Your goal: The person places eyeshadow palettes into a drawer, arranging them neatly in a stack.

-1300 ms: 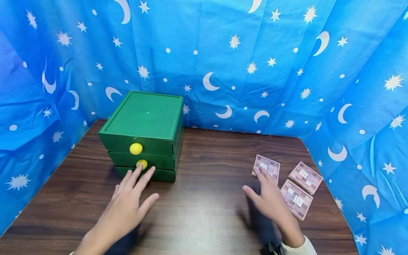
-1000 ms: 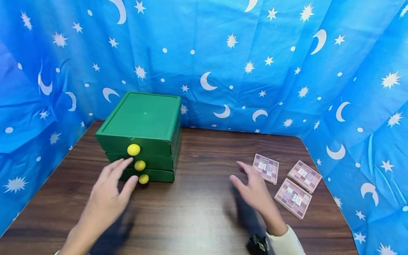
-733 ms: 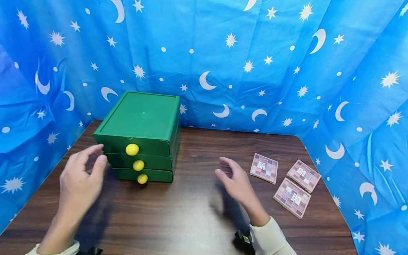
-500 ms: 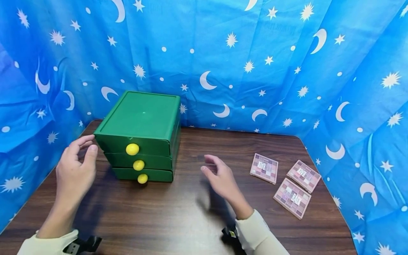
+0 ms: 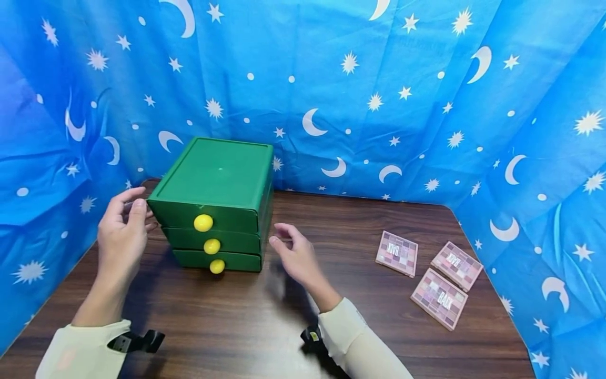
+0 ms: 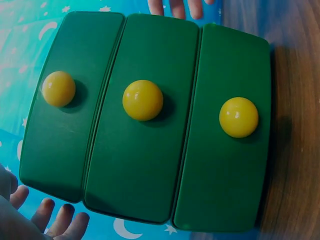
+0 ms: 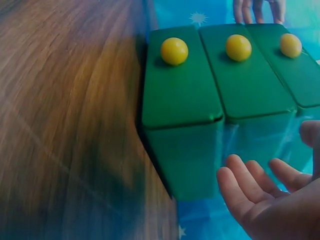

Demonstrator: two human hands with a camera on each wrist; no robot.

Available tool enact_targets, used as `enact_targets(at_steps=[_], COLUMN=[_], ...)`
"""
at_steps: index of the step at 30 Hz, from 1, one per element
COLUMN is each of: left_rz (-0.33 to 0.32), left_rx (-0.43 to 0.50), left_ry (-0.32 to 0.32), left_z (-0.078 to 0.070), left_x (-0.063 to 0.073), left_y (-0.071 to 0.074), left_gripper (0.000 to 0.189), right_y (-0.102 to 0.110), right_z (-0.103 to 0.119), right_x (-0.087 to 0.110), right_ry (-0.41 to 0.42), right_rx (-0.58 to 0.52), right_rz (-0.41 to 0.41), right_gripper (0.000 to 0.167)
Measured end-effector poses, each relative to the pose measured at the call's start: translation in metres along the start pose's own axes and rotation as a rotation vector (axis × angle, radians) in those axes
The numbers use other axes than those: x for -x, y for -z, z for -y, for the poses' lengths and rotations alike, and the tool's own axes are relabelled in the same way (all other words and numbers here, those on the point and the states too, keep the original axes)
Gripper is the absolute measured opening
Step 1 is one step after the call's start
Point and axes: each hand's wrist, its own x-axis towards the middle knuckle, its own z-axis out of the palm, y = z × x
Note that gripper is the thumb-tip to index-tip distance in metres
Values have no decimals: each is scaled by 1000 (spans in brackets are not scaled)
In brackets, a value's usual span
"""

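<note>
A green drawer box (image 5: 215, 173) with three drawers stands at the left of the table, each drawer front bearing a round yellow knob (image 5: 203, 222). All three drawers are pushed in. My left hand (image 5: 122, 226) is at the box's left front edge, fingers loosely bent, fingertips close to its side. On the opposite side, my right hand (image 5: 297, 255) is held a little away from the right wall, palm facing it. Between the two hands in the left wrist view are the drawer fronts (image 6: 142, 165). In the right wrist view the fingers (image 7: 240, 185) are spread beside the box wall, holding nothing.
Three pink makeup palettes lie at the table's right: one nearer the middle (image 5: 397, 253), one at the far right (image 5: 457, 266) and one in front (image 5: 440, 298). A blue star-and-moon cloth (image 5: 331, 95) hangs behind and along the sides of the wooden table (image 5: 341, 221).
My left hand has gone from in front of the drawer knobs to the box's left side. My right hand has moved left from the palettes to near the box's right side.
</note>
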Motion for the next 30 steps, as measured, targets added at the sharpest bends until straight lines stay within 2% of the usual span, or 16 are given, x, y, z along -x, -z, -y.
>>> enact_targets(at_steps=[5, 10, 18, 25, 30], left_rz=[16, 5, 56, 39, 57], left_rx=[-53, -68, -29, -51, -52], left_ry=[6, 4, -8, 3, -20], left_z=[1, 0, -1, -4, -4], left_x=[0, -1, 0, 2, 5], left_y=[-1, -1, -1, -3, -6], left_gripper=[39, 39, 42, 41, 40], right_y=[-14, -22, -23, -22, -18], right_z=[2, 5, 6, 9, 10], right_x=[-4, -7, -8, -5, -2], right_ry=[-24, -42, -53, -47, -50], right_rx=[-12, -2, -2, 11, 4], right_rz=[39, 17, -6, -24, -45], right_gripper=[40, 39, 42, 41, 39])
